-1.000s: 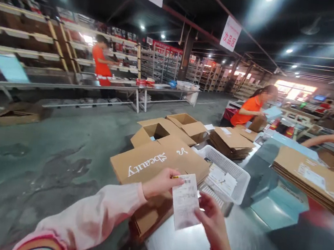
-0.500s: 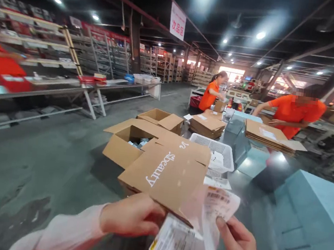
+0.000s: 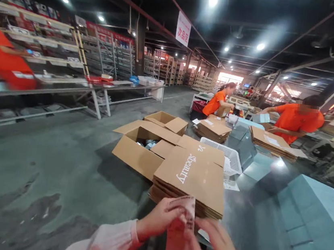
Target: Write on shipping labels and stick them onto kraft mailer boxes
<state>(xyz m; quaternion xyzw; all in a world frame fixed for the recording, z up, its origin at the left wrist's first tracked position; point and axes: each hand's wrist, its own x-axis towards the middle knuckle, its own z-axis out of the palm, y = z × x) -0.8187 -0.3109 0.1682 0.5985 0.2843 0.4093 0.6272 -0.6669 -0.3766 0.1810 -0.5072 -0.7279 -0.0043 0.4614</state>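
Both my hands hold a blurred paper label [image 3: 180, 232] low in the middle of the head view. My left hand [image 3: 160, 218], in a pale pink sleeve, pinches its upper left edge. My right hand [image 3: 215, 248] grips its right side. Just beyond them lies a stack of flattened cardboard boxes [image 3: 197, 179] printed "beauty" on a dark shiny table [image 3: 253, 216].
A white basket [image 3: 227, 154] holds papers behind the stack. Open cardboard boxes [image 3: 140, 146] stand on the floor to the left. Pale blue boxes [image 3: 318, 208] lie at the right. Two people in orange work at the far table; another stands by the left shelves.
The view swung right and then steadied. The label went from upright between my hands, to spread low, to gathered again between both hands, now blurred with motion.
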